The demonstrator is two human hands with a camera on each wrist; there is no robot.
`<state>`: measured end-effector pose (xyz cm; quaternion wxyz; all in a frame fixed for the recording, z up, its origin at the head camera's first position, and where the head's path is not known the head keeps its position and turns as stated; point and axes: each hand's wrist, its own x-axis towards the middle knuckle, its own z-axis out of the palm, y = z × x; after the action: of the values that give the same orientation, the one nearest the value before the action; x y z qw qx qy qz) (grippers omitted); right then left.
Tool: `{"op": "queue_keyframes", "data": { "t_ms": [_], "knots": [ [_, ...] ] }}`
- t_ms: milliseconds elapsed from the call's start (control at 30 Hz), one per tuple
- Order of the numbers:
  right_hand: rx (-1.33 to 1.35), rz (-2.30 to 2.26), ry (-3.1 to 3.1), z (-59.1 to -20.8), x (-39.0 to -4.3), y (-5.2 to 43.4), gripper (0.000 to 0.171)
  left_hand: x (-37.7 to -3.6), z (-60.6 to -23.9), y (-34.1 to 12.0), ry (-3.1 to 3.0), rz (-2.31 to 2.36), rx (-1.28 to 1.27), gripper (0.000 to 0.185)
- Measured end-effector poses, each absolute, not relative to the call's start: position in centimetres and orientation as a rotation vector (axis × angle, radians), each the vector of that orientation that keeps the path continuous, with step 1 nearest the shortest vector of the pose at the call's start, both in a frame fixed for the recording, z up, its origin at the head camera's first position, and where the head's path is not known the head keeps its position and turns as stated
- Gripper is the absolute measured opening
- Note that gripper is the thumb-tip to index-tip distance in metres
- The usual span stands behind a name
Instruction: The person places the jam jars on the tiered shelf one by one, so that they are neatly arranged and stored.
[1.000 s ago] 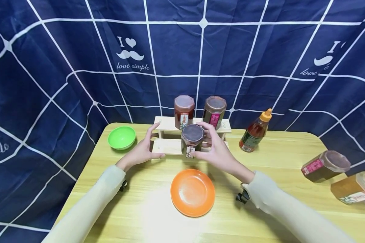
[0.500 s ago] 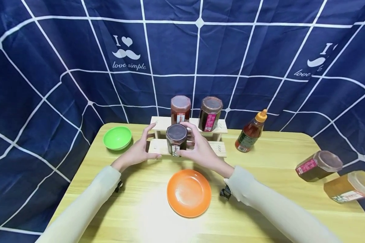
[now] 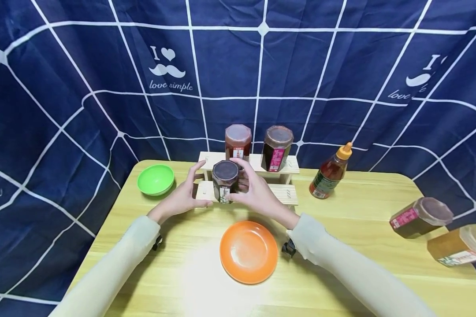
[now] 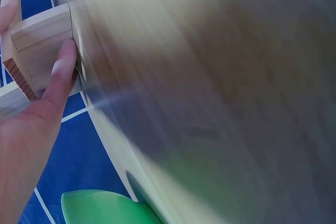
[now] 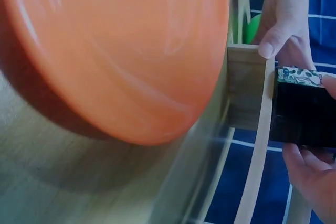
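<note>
The dark jar stood upright on the lower step of the small wooden rack, toward its left end, its brown lid facing up and a label on its near side. The right hand was grasping it, fingers curled round the jar's right and near sides and the thumb over by the lid, so the jar sat inside that grip, just left of the palm. In the right wrist view the jar showed as a dark block with a patterned label strip, fingers below and beside it, resting against the pale edge of the rack.

The left hand lay just left of the jar, not touching it; its grip was on the rack's left end, thumb along the near edge of the lower step and fingers curved up to the upper step. The left wrist view showed a fingertip of that hand pressed on the wooden corner.

On the upper step stood a red jar and a brown jar. An orange plate lay on the table near the person. A green bowl sat far left, a squeeze bottle right of the rack, and two more jars lay tipped at the right edge.
</note>
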<state>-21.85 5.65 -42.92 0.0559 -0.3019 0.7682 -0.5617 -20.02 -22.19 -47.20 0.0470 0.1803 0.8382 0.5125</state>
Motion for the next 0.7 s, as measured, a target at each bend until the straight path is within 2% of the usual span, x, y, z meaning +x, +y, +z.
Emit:
{"op": "queue_keyframes", "data": {
  "t_ms": [333,700],
  "knots": [
    [-0.958,-1.521,2.531,-43.0,-21.7,5.0,0.103,-19.8,-47.3,-22.2,2.575,1.562,0.545,0.127],
    [-1.018,-1.434,2.611,-42.8,-21.7,4.3,0.100,-20.0,-47.2,-22.0,2.562,1.586,0.567,0.127]
  ]
}}
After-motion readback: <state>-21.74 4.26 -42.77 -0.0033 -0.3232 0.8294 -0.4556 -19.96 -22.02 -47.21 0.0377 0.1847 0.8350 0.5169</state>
